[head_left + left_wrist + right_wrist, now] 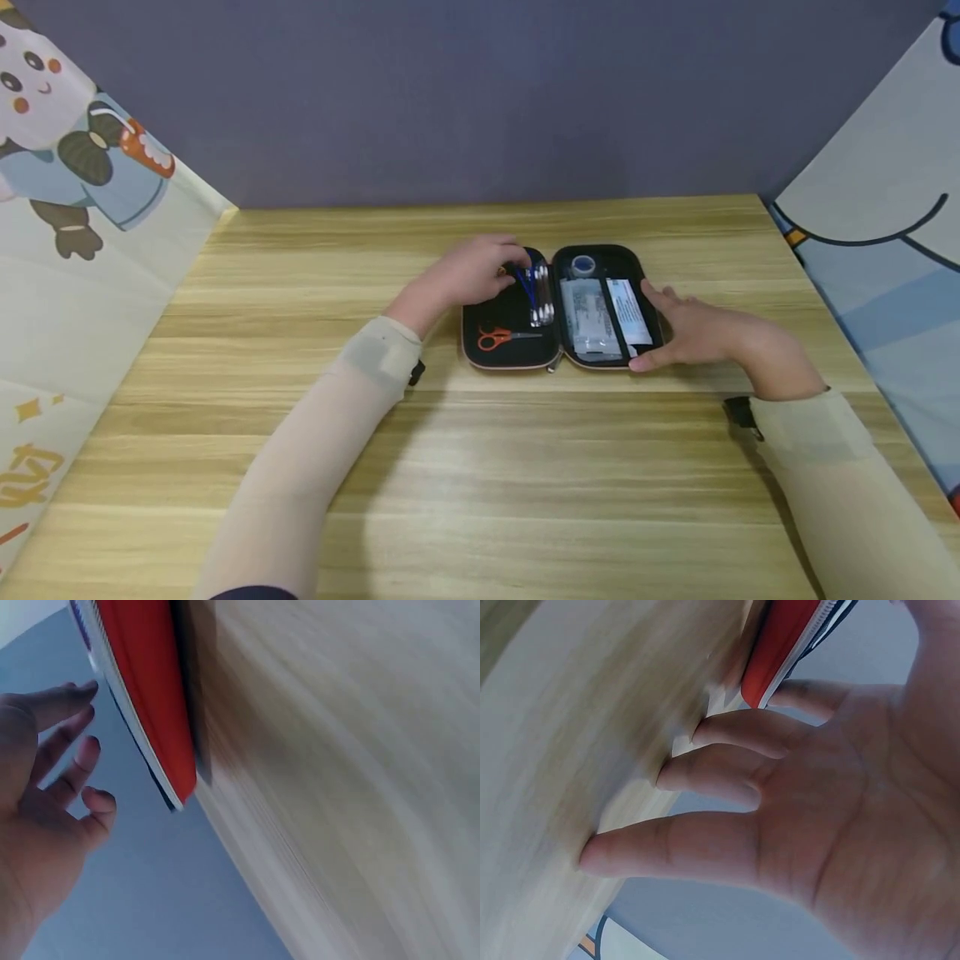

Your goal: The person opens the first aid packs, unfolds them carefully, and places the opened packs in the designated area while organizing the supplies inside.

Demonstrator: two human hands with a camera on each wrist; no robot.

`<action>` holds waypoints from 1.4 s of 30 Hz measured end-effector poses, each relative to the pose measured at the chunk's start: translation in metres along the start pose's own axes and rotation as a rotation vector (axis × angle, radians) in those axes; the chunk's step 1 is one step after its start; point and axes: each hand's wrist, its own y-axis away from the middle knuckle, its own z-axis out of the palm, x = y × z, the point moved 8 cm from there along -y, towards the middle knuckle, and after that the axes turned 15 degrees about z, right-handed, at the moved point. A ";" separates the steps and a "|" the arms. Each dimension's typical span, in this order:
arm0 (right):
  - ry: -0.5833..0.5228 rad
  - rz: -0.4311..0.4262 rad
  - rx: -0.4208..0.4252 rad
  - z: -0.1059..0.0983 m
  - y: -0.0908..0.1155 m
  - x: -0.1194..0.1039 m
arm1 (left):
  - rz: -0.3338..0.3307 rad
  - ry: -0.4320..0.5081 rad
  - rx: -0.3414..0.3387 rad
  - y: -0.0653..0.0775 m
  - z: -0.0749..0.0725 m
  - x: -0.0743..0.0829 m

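Observation:
A zippered first aid case, red outside and black inside, lies unfolded on the table. Its left half (pixel 510 312) holds orange-handled scissors (pixel 497 337), cotton swabs (pixel 541 296) and a slim blue item (pixel 527 287), partly hidden by fingers. My left hand (pixel 480 271) hovers over that half, fingers loosely bent beside the blue item; in the left wrist view a gap shows between fingers and case. On the other side, my right hand (pixel 697 333) spreads around the right edge of the case, thumb at the front corner. Several of its fingertips (pixel 600 851) rest on the table.
The right half carries a tape roll (pixel 582 266), clear-wrapped packets (pixel 588 312) and a white printed packet (pixel 628 311) beside a black strap. A wood-grain table (pixel 480 467) meets a dark blue-grey panel (pixel 480 100) behind. Cartoon-printed panels (pixel 90 292) flank it.

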 end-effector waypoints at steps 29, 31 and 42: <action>0.003 0.000 -0.002 0.000 0.000 0.000 | 0.063 0.017 -0.098 0.016 -0.002 0.019; -0.001 0.001 -0.004 0.000 0.000 -0.001 | 0.050 -0.040 -0.194 0.016 0.008 0.020; 0.006 0.008 0.007 0.000 0.000 0.000 | 0.119 0.076 -0.180 0.005 0.030 0.021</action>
